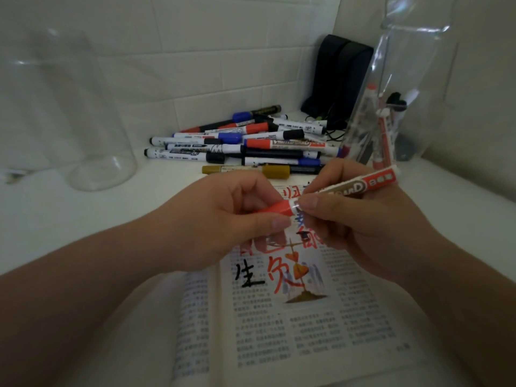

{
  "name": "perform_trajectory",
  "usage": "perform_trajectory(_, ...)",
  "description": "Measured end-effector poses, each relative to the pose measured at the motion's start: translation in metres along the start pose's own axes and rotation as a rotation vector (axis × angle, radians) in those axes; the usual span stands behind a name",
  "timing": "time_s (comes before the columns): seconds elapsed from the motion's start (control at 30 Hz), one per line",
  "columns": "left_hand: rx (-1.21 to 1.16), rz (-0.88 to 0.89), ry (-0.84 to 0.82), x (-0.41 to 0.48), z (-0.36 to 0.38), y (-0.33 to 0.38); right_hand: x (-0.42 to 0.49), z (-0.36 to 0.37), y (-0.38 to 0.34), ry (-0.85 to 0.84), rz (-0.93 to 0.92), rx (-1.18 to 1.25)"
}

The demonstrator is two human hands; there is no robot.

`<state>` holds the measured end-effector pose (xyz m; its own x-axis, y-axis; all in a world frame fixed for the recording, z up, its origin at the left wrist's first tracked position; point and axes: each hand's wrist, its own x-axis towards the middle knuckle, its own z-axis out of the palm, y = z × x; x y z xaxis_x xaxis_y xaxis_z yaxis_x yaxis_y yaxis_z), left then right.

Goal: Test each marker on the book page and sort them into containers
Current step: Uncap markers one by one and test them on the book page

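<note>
A: Where is the item in hand?

B: The red marker (pixel 346 189) is held level, just above the top of the open book page (pixel 293 325). The left hand (pixel 220 219) pinches its red cap (pixel 275 209) between thumb and curled fingers. The right hand (pixel 363 230) grips the barrel, fingers wrapped round it. The cap sits on or right at the barrel's end. I cannot tell whether it is going on or coming off.

A: Status of the testing?

B: The page carries strokes in black, red, blue and gold, so I judge several markers tested. It cannot be seen whether this red one has made its mark.

A: Status of the sorting?

B: Partial. The right container (pixel 413 65), clear and tilted, holds a few markers (pixel 383 141), mostly red-barrelled, one with a black cap. The left container (pixel 103 174), clear glass, is blurred and shows nothing inside that I can make out.

A: Remaining work?

B: Most of it, by my estimate. The pile of markers (pixel 251 141) lies beyond the book, a mix of red, blue, black and gold caps, none in a container. Behind it, against the wall, stands a black object (pixel 340 76) with cables.
</note>
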<state>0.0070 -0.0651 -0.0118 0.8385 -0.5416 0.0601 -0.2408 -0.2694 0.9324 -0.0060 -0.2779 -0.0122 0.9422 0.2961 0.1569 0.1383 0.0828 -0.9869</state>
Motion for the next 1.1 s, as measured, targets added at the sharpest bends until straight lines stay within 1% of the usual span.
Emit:
perform_trajectory(0.1, -0.093, 0.045, 0.036, 0.002, -0.005, -0.005, -0.001, 0.002, -0.002, -0.004, -0.002, 0.048)
perform_trajectory(0.2, -0.169, 0.024, 0.017, 0.003, -0.007, -0.012, 0.000, 0.003, -0.001, -0.016, -0.011, 0.062)
perform_trajectory(0.27, -0.261, -0.008, 0.009, 0.004, -0.008, -0.012, 0.001, -0.001, -0.001, -0.114, 0.076, 0.136)
perform_trajectory(0.33, -0.429, -0.073, 0.029, 0.004, -0.010, -0.010, 0.000, -0.004, -0.005, -0.227, 0.197, 0.255)
perform_trajectory(0.37, -0.505, -0.106, 0.036, 0.004, -0.012, -0.009, 0.000, -0.005, -0.006, -0.233, 0.229, 0.277)
perform_trajectory(0.4, -0.564, -0.132, 0.037, 0.004, -0.013, -0.008, 0.001, -0.007, -0.006, -0.199, 0.239, 0.256)
perform_trajectory(0.43, -0.602, -0.153, 0.039, 0.005, -0.014, -0.007, 0.001, -0.007, -0.007, -0.131, 0.222, 0.175)
perform_trajectory(0.5, -0.608, -0.203, 0.083, 0.005, -0.013, -0.004, -0.001, -0.002, -0.009, 0.015, 0.145, -0.133)
perform_trajectory(0.57, -0.529, -0.231, 0.148, 0.005, -0.009, -0.001, -0.005, 0.008, -0.013, 0.069, 0.027, -0.396)
perform_trajectory(0.63, -0.455, -0.216, 0.216, 0.004, -0.003, 0.002, -0.011, 0.020, -0.014, 0.120, -0.075, -0.550)
perform_trajectory(0.7, -0.455, -0.201, 0.257, 0.003, -0.001, 0.003, -0.019, 0.029, -0.015, 0.166, -0.189, -0.705)
perform_trajectory(0.73, -0.473, -0.183, 0.259, 0.001, 0.000, 0.004, -0.020, 0.032, -0.015, 0.171, -0.210, -0.723)
perform_trajectory(0.77, -0.487, -0.159, 0.252, 0.000, 0.000, 0.004, -0.020, 0.033, -0.016, 0.155, -0.161, -0.650)
perform_trajectory(0.8, -0.487, -0.133, 0.242, -0.001, 0.000, 0.004, -0.019, 0.033, -0.018, 0.119, -0.041, -0.465)
perform_trajectory(0.87, -0.430, -0.095, 0.227, -0.003, 0.003, 0.007, -0.016, 0.031, -0.023, 0.029, 0.223, 0.030)
perform_trajectory(0.9, -0.386, -0.082, 0.225, -0.003, 0.005, 0.009, -0.015, 0.028, -0.025, 0.010, 0.289, 0.179)
perform_trajectory(0.93, -0.343, -0.072, 0.230, -0.003, 0.007, 0.012, -0.014, 0.025, -0.026, 0.002, 0.301, 0.239)
perform_trajectory(1.0, -0.251, -0.044, 0.274, -0.002, 0.013, 0.018, -0.013, 0.021, -0.029, 0.043, 0.245, 0.275)
perform_trajectory(1.07, -0.044, -0.056, 0.306, 0.004, 0.021, 0.020, -0.010, 0.014, -0.032, 0.157, 0.136, 0.275)
perform_trajectory(1.1, 0.080, -0.100, 0.283, 0.006, 0.026, 0.021, -0.008, 0.010, -0.033, 0.212, 0.072, 0.259)
